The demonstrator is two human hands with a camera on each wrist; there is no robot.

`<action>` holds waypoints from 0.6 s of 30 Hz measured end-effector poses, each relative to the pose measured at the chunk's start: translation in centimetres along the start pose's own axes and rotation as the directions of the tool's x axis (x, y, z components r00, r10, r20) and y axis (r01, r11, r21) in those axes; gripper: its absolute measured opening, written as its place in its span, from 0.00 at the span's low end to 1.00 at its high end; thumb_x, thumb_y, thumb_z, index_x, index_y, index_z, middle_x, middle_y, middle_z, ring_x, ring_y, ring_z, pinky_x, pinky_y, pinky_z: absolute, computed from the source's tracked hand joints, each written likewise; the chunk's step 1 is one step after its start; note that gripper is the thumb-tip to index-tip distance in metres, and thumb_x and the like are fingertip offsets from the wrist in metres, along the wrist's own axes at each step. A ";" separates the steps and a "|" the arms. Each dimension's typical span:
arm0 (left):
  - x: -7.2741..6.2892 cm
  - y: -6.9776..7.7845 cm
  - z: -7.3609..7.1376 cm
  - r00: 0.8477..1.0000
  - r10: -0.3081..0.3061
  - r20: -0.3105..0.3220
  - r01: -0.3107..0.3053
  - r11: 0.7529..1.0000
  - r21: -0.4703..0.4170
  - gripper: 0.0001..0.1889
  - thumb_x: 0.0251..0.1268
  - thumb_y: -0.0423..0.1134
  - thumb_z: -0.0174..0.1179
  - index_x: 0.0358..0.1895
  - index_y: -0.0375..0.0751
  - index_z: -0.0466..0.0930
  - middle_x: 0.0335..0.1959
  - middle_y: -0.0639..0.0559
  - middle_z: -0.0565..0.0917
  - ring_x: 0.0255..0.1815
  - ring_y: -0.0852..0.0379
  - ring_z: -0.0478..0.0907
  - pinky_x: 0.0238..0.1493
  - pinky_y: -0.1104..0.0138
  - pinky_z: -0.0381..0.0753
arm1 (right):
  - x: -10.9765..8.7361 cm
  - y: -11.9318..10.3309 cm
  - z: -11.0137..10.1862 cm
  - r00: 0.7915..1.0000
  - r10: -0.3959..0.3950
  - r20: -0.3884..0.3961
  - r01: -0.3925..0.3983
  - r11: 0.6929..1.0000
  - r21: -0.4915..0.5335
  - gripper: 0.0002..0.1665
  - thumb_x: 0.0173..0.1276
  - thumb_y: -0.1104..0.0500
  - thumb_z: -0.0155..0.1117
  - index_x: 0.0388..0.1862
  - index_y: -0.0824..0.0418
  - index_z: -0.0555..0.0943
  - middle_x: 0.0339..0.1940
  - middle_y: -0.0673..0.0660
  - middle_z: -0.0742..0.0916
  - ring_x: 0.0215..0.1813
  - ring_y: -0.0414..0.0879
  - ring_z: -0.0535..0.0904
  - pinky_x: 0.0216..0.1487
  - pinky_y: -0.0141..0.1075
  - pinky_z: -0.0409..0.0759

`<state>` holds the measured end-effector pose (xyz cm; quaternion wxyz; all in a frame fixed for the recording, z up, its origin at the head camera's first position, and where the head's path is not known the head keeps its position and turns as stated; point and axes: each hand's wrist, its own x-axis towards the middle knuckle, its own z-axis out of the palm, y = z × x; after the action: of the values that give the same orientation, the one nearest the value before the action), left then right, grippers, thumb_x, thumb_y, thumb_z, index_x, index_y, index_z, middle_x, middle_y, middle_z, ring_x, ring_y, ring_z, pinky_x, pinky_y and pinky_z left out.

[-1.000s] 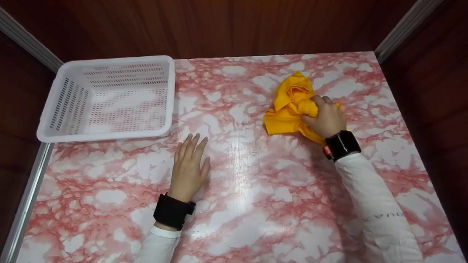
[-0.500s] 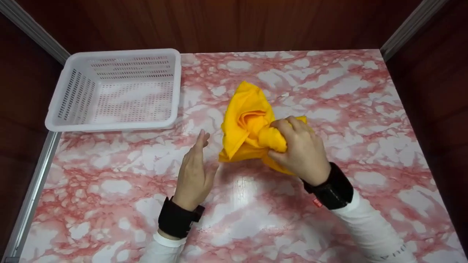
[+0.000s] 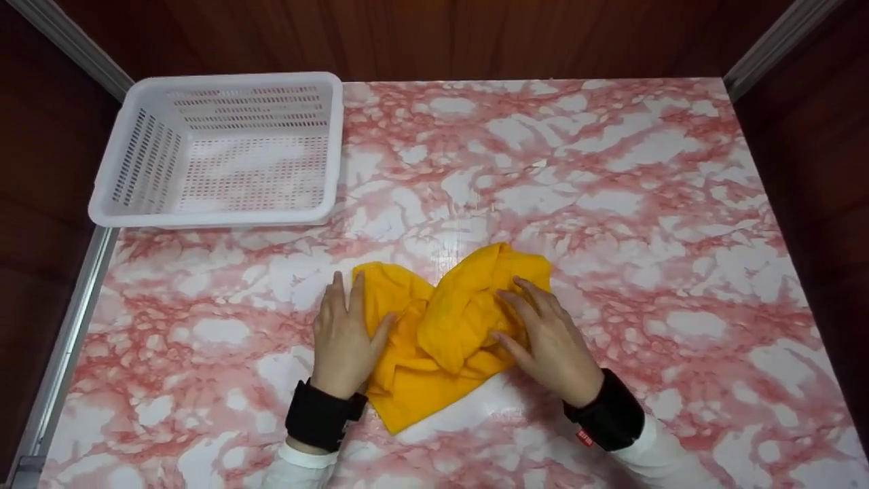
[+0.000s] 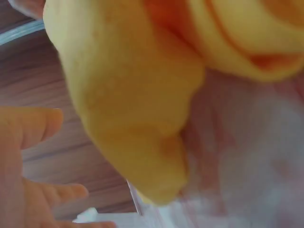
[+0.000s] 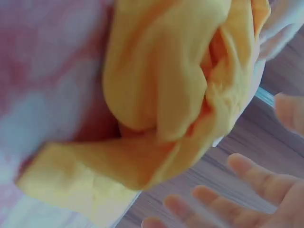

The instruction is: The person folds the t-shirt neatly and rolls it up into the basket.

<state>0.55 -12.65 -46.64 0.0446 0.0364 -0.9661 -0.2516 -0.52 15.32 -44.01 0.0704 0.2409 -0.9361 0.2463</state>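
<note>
Yellow cloth (image 3: 451,326) came across from the desk's right side to lie between my two hands

A second earlier I had gripped it in my right hand (image 3: 553,339), nearer the far edge of the desk (image 3: 645,238); now it lay crumpled well away from that edge, about midway between the left and right edges. I had let go: my right fingers were spread wide and lightly bent over its right side, holding nothing. My left hand (image 3: 343,339) was wide too, its fingers straight along the cloth's left side and its thumb apart from them. Whether the fingertips touched the fabric I could not tell.

I counted one cloth, one white slotted basket (image 3: 214,219) at the far left corner, two black wristbands (image 3: 607,411) and two white sleeves (image 3: 669,462). One small red tag (image 3: 584,437) hung from the right band, its lettering too small to read. Three brown panels (image 3: 434,41) rose along the far, left and right edges.

Folds hid the cloth's underside and its full outline. Both sleeves and the near edge of the desk were cut off below. Each wrist view cropped its own hand, and a pale shape low in the left one was too blurred to name.
</note>
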 end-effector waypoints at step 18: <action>2.5 2.3 3.8 0.990 0.051 0.131 -0.045 0.998 -0.044 0.33 0.62 0.50 0.61 0.68 0.41 0.65 0.48 0.34 0.66 0.23 0.48 0.74 0.25 0.58 0.79 | 4.9 -1.8 3.9 0.960 -0.024 0.280 0.076 0.981 -0.177 0.34 0.57 0.38 0.67 0.59 0.50 0.76 0.61 0.63 0.74 0.41 0.57 0.78 0.33 0.45 0.81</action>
<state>-2.48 -9.09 -48.64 -0.0125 -0.0044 -0.9623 -0.2718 -4.02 9.92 -45.42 -0.0326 0.2892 -0.9492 0.1200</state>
